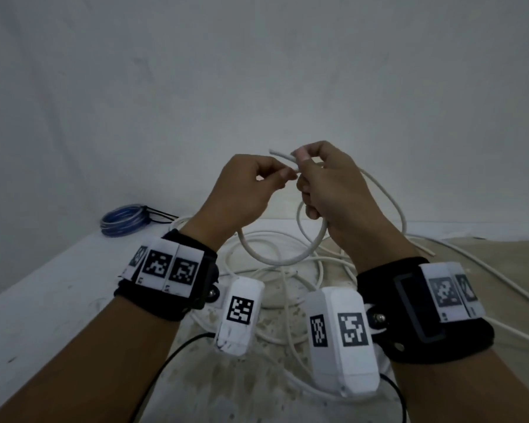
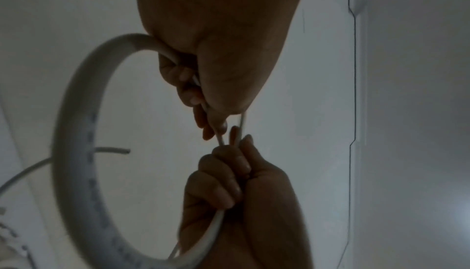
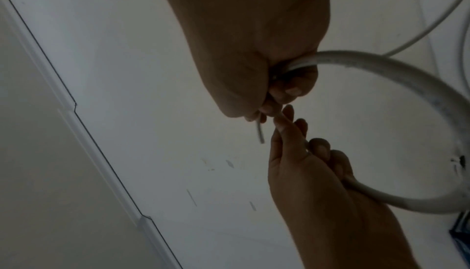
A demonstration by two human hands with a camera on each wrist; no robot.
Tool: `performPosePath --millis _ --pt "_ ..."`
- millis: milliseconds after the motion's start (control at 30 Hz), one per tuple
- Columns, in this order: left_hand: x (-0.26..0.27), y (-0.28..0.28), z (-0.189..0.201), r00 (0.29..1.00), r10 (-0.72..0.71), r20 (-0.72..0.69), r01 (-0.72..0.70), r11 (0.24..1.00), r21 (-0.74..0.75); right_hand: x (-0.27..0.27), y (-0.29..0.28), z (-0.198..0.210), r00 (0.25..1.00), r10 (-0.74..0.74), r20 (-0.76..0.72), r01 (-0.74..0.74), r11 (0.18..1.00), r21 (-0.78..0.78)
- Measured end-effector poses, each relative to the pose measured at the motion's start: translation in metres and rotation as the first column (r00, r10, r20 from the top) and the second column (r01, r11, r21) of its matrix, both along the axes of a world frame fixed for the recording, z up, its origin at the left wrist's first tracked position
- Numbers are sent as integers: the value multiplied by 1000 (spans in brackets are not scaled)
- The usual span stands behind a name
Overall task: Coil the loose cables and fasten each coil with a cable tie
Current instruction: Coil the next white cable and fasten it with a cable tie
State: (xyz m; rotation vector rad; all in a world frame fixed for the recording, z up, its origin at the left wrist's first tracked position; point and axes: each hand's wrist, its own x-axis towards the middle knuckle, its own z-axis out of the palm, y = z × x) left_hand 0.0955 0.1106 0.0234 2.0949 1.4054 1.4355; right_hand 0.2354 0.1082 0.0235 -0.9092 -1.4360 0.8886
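Both hands are raised above the table and meet on one white cable. My left hand pinches the cable near its free end, which pokes out up and left. My right hand has its fingers curled round the same cable just beside it. A single round loop hangs below the two hands. In the left wrist view my left hand grips the loop, and my right hand holds its other side. The right wrist view shows my right hand, the left hand and the loop.
More white cable lies in a loose tangle on the stained table under the hands and trails off right. A blue coil bound with a black tie sits at the table's far left against the wall. A black wire hangs from the left wrist.
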Motion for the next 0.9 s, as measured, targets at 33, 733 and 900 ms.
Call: performPosePath --millis 33,733,900 --pt "-1 0 1 999 -32 13 32 999 -9 0 1 -2 999 1 36 0 1000 -11" --pt "-24 -10 -3 980 -4 198 22 996 -91 -14 2 -11 992 122 -37 -123 992 -25" --pt "-27 -12 0 982 -48 184 91 968 -234 -16 5 -13 982 77 -173 -83 996 -25"
